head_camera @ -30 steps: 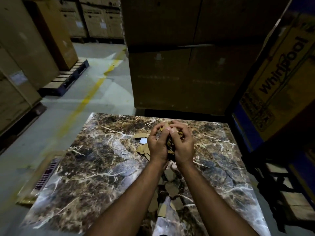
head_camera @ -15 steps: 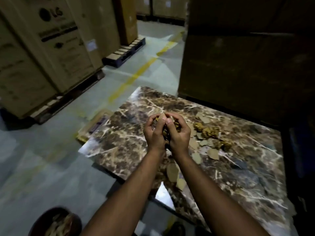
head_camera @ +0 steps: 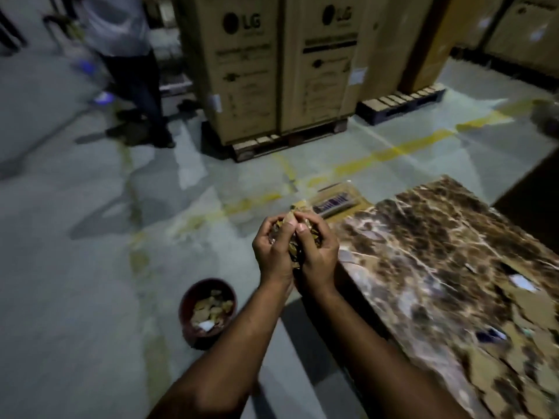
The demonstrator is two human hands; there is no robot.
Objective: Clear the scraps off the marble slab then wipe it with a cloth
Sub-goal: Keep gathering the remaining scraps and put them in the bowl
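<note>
My left hand (head_camera: 272, 249) and my right hand (head_camera: 317, 252) are cupped together around a bundle of cardboard scraps (head_camera: 292, 234), held in the air past the left edge of the marble slab (head_camera: 423, 252). The brown veined slab fills the right side, with more tan scraps (head_camera: 514, 343) and a white bit (head_camera: 521, 281) lying on it. On the floor below and left of my hands stands a dark round bucket (head_camera: 187, 300) holding scraps.
Tall LG cartons (head_camera: 281, 65) stand on pallets behind. A person (head_camera: 127, 55) stands at the upper left. A flat cardboard pack (head_camera: 332, 204) lies on the floor by the slab's far corner. Yellow lines cross the grey floor.
My view has swung left, away from the slab. Both hands, still cupped around the scraps, have moved off the slab to a spot over the floor near the bucket.
</note>
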